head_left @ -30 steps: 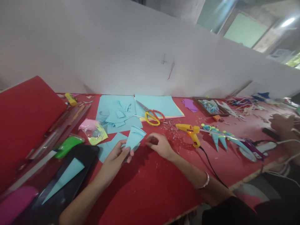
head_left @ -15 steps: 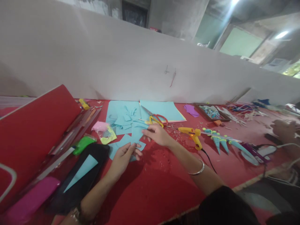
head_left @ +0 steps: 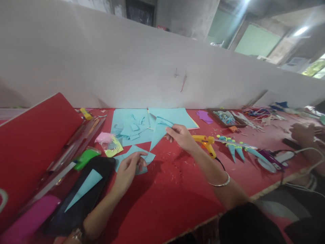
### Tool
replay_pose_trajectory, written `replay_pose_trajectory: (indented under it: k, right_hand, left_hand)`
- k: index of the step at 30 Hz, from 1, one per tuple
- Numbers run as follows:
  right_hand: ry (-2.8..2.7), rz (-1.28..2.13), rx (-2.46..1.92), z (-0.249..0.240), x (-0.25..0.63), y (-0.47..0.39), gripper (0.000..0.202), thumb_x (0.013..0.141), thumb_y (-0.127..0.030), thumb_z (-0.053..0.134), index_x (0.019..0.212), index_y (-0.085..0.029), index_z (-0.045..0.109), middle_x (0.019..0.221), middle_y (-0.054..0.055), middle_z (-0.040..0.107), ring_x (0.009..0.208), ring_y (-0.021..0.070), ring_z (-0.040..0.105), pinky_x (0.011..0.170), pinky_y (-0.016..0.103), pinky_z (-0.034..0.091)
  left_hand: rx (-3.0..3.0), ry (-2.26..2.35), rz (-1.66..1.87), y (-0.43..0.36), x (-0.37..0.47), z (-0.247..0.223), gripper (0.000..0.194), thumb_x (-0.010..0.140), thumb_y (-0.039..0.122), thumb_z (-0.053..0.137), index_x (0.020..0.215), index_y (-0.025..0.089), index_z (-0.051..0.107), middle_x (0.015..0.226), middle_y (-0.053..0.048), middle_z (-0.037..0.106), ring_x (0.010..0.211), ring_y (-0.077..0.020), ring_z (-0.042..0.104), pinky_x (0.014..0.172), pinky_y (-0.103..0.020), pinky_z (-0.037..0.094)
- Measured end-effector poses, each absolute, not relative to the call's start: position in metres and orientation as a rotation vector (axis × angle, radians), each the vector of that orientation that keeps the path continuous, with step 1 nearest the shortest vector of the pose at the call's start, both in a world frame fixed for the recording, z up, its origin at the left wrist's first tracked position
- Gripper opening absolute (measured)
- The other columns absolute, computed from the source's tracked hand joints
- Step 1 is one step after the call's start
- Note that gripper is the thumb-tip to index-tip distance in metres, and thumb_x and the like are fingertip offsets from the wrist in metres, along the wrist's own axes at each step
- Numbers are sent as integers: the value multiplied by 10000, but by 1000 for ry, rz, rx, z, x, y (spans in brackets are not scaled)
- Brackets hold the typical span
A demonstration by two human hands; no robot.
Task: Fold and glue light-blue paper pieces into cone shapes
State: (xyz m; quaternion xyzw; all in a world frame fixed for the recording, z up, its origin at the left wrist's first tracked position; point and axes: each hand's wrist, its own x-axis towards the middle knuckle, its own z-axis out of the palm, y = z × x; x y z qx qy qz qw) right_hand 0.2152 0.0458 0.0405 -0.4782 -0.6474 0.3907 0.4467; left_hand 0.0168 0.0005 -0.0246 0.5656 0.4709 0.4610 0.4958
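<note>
The fingers (head_left: 176, 128) of the right hand (head_left: 185, 138) pinch a light-blue paper wedge (head_left: 158, 130) at its far right corner, so that nearly all of the wedge stretches out to the left of that grip. Its wide edge, lined with a few darker creases or cuts, is on the far side, and it narrows to a point on the near side, raised above the red tabletop (head_left: 162, 200). The left hand (head_left: 129, 169) is just left of and nearer than that point, its fingers loosely curled; whether they touch the tip, or hold anything, I cannot tell. Under and beyond the left hand lie flat light-blue pieces (head_left: 134, 149), and farther off, light-blue scraps (head_left: 134, 128) are strewn over a sheet of the same colour. Just right of the right hand is a yellow glue gun (head_left: 209, 140). To the left, a black case (head_left: 101, 169) carries another light-blue triangle (head_left: 86, 186), well apart from the pinched wedge.
</note>
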Motion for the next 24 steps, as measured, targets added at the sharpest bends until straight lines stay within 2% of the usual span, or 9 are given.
replay_pose_trajectory:
  k: [3,6,8,12,21,24]
  right_hand:
    - [-1668,1018,-1173,40,209,35,326,788,-387,512,545,-171,496,505,-19,544,450,67,483,488,217,402]
    - [-1733,1060,-1155,33,201,29,334,792,-388,510,538,-172,490,508,-17,540,459,72,488,489,218,399]
    - [-1745,1070,-1148,28,198,27,347,794,-404,508,534,-175,483,512,-13,541,471,79,498,497,220,401]
    - [-1739,1042,-1166,23,198,26,376,793,-436,511,522,-176,481,488,-14,522,469,87,493,500,225,394]
    - [-1705,1059,-1144,24,203,24,367,788,-428,514,523,-178,468,481,-24,524,447,73,489,481,210,398]
    - [-1650,1008,-1145,29,209,27,367,789,-421,510,518,-180,460,471,-32,511,429,67,479,468,210,397]
  left_hand:
    - [1461,1160,1186,0,18,-17,327,763,461,473,874,175,589,700,7,588,619,-122,509,609,-238,415]
    - [1665,1211,1120,-4,21,-9,254,750,423,502,686,187,570,582,28,534,554,-120,485,549,-229,390]
    - [1740,1240,1062,-6,22,-5,310,774,405,485,552,191,519,486,42,483,489,-110,452,509,-223,356]
    - [1768,1274,1017,-13,19,-4,393,819,395,439,483,193,462,427,51,454,445,-101,435,506,-225,333]
    - [1806,1169,900,-25,18,2,336,824,349,407,547,196,518,526,30,542,519,-106,509,535,-217,388]
    - [1796,1127,867,-28,12,5,270,810,352,419,638,203,564,521,35,562,504,-111,525,517,-217,405]
